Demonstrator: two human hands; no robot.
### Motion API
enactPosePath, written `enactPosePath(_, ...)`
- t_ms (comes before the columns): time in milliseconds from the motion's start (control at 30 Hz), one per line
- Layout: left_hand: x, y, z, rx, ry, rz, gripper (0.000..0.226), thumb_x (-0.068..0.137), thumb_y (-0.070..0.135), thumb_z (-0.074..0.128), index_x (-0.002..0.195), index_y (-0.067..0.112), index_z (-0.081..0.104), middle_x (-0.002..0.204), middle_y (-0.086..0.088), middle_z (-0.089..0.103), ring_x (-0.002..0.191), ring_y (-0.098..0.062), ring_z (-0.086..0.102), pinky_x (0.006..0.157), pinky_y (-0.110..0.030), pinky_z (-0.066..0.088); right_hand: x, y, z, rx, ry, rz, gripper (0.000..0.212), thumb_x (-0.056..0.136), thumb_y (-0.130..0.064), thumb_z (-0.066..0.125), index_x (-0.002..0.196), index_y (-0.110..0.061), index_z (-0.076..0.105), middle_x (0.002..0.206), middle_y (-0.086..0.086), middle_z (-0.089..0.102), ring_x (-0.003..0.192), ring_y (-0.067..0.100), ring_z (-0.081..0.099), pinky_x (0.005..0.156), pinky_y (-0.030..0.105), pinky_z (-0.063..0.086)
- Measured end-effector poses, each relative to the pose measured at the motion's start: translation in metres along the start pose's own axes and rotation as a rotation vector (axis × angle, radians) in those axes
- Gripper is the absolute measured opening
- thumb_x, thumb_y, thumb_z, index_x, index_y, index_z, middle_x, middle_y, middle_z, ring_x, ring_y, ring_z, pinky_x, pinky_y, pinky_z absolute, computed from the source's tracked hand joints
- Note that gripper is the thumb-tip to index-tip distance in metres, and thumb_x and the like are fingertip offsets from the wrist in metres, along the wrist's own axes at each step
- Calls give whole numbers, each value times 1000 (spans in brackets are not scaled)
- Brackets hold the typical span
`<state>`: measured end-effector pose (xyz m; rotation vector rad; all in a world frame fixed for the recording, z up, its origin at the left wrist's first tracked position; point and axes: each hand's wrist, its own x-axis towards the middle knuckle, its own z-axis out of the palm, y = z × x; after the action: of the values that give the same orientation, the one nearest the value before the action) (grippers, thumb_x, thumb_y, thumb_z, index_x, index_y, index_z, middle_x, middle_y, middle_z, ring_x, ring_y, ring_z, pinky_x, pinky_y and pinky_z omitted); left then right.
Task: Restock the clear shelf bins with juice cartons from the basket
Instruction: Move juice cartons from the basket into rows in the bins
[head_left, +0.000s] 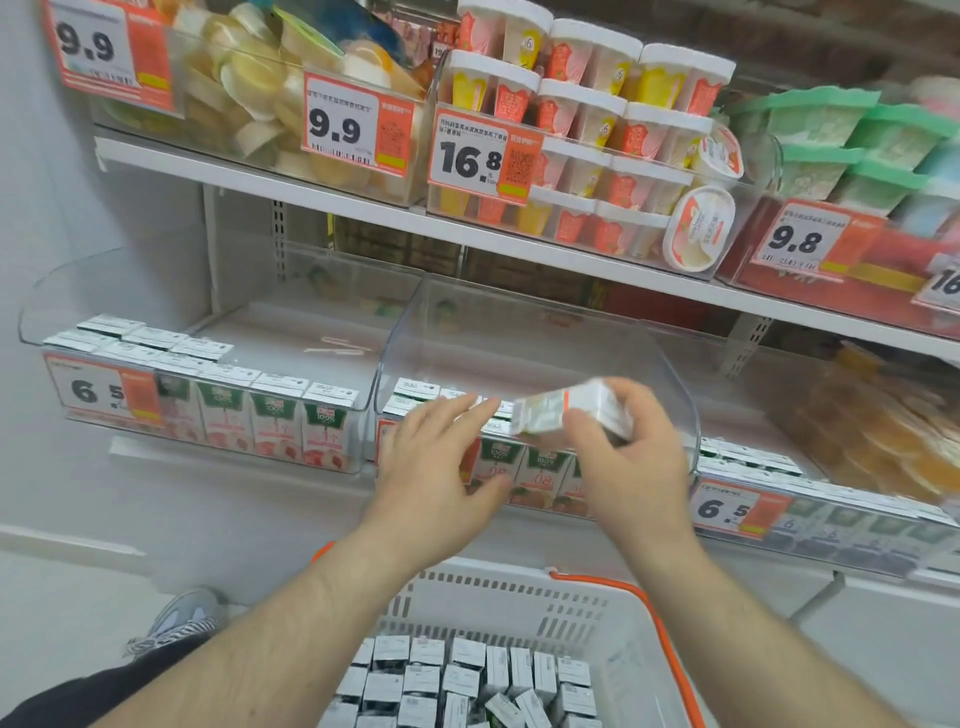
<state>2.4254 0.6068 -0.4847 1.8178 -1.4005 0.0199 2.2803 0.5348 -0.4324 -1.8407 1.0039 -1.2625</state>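
Note:
My right hand (626, 457) grips a blurred juice carton (550, 410), held sideways at the front rim of the middle clear bin (519, 332). My left hand (441, 457) is open with straight fingers, its tips reaching toward the carton just over the bin's front row of cartons (540, 467). The left clear bin (208, 301) holds several upright cartons (275, 415) along its front and left. Below my arms, a white basket (519, 597) with orange handles holds several more cartons (467, 680).
A third bin of cartons (831, 514) sits at the right behind a 6.5 price tag. The shelf above (363, 208) carries cups and tubs close over the bins. A shoe (176, 618) stands on the floor at the left of the basket.

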Motion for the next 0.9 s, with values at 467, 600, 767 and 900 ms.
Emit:
enactPosePath(467, 20, -12, 40, 384, -87, -85, 68, 86, 34, 55, 147, 39, 25, 157, 14, 15, 146, -22, 1, 110, -54, -24, 128, 42, 36, -595, -638, 414, 20, 73, -29, 72, 83, -12, 67, 81, 5, 56, 64, 21, 47, 57, 30, 37)
enactPosePath(600, 19, -15, 42, 384, -79, -66, 64, 86, 32, 55, 144, 39, 30, 152, 15, 20, 142, -20, 4, 102, -48, -34, 138, 58, 30, -488, -723, 603, 39, 81, -35, 60, 115, -16, 60, 82, 10, 49, 49, 17, 37, 52, 31, 29)
enactPosePath(767, 20, -17, 45, 395, -59, -47, 64, 84, 30, 56, 143, 37, 34, 150, 15, 24, 142, -21, 7, 100, -46, -35, 138, 60, 37, -571, -769, 521, 12, 75, -22, 56, 85, -19, 50, 83, 10, 41, 71, 25, 37, 66, 41, 28)
enactPosePath(900, 20, -17, 45, 404, -75, -54, 64, 84, 29, 56, 143, 38, 32, 150, 16, 23, 141, -20, 6, 98, -45, -36, 133, 52, 35, -715, -758, 388, 14, 85, -25, 56, 76, -17, 48, 76, 4, 45, 66, 21, 38, 64, 35, 28)
